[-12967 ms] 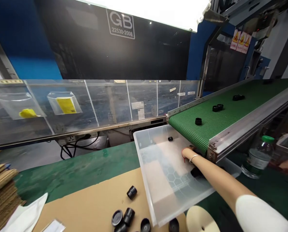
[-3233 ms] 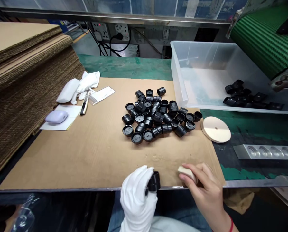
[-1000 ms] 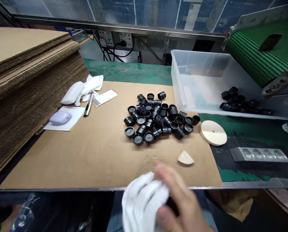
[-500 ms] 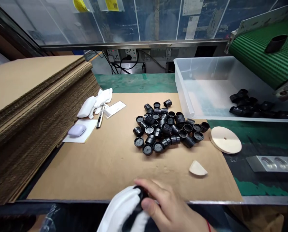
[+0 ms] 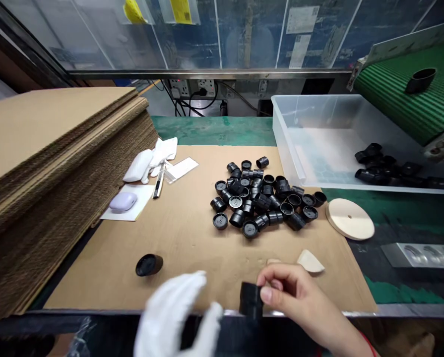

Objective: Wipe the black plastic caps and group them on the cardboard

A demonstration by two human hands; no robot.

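Before you stretches the green workbench (image 5: pixel 214 130), with a stack of corrugated cardboard (image 5: pixel 65 183) at its left end and a flat cardboard sheet (image 5: pixel 184 238) across the middle. On the right, the ribbed green conveyor belt (image 5: pixel 389 87) slopes down over a translucent plastic bin (image 5: pixel 286 141) with black caps in its near right part. A loose pile of black plastic caps (image 5: pixel 261 201) sits at the centre of the sheet, left of a pale round disc (image 5: pixel 350 220). Your white-gloved left hand (image 5: pixel 171 320), blurred, is spread open and released at the sheet's near edge. Your bare right hand (image 5: pixel 299 297) pinches a black cylindrical cap (image 5: pixel 250 300) between thumb and fingers, at that same edge. Just beyond that hand lies a pale wedge (image 5: pixel 311 261). One separate cap (image 5: pixel 149 265) lies on its side, beyond your left hand.
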